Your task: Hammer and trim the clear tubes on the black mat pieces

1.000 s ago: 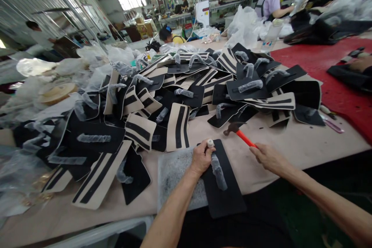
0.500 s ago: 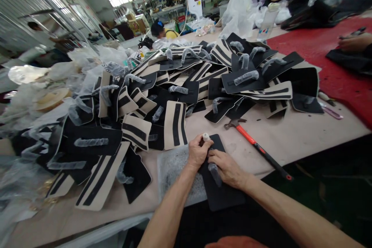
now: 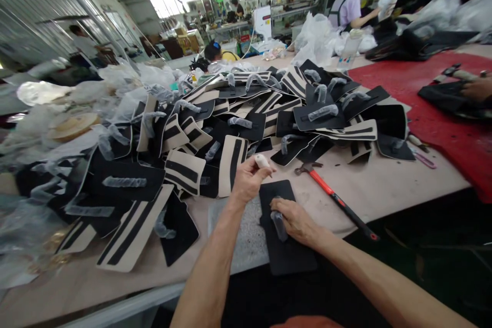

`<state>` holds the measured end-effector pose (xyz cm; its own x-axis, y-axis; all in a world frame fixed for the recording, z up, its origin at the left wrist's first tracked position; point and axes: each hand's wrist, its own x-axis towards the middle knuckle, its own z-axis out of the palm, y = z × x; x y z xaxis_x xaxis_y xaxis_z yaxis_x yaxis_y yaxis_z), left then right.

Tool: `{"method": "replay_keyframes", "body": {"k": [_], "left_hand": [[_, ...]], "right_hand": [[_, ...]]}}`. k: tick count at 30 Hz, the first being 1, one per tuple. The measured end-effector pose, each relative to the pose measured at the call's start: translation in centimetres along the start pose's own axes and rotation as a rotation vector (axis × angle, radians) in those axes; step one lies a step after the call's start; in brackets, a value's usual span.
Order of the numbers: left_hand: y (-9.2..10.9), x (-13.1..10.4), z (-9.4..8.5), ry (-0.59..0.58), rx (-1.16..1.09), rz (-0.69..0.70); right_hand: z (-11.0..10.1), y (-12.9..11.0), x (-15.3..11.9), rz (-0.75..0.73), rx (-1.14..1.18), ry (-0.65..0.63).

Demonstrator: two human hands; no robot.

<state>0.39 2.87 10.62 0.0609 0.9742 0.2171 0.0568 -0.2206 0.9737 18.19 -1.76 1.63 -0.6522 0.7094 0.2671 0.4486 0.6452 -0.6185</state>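
My left hand (image 3: pixel 248 180) is closed round a small white-handled tool (image 3: pixel 262 161), held just above the far end of a black panel (image 3: pixel 295 259). The tool's tip is too small to make out. This panel lies flat, partly over a translucent, speckled board (image 3: pixel 251 238). My right hand (image 3: pixel 294 220) rests on the panel, its fingers curled over the near strap handle (image 3: pixel 279 228), which is wrapped in clear plastic. To the right lies a claw hammer (image 3: pixel 338 202) with a red and black handle, touched by neither hand.
A large heap of black panels (image 3: pixel 132 200) with plastic-wrapped handles and beige, black-striped backs fills the table's left and far side. Crumpled plastic bags (image 3: pixel 115 82) lie behind it. On the right, another person's hand (image 3: pixel 478 88) is over dark material on a red sheet (image 3: pixel 442 128).
My left hand has lifted off the panel and moved up and left with the white-handled tool. My right hand stays on the handle. The camera view has shifted slightly.
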Motion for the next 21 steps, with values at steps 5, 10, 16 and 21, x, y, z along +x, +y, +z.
{"method": "replay_keyframes", "body": {"k": [5, 10, 16, 21], "left_hand": [[-3.1, -0.8, -1.8, 0.308, 0.054, -0.044], [-5.5, -3.4, -2.0, 0.623, -0.005, -0.068], [-6.1, -3.7, -0.2, 0.542, -0.055, -0.132], [-7.3, -3.6, 2.1, 0.398, -0.185, -0.192]], "right_hand": [[-4.2, -1.8, 0.4, -0.019, -0.493, 0.134], [-7.9, -3.1, 1.3, 0.364, -0.495, 0.194], [-4.1, -3.4, -0.2, 0.557, -0.179, 0.209], [0.3, -3.0, -1.4, 0.449, -0.204, 0.239]]}}
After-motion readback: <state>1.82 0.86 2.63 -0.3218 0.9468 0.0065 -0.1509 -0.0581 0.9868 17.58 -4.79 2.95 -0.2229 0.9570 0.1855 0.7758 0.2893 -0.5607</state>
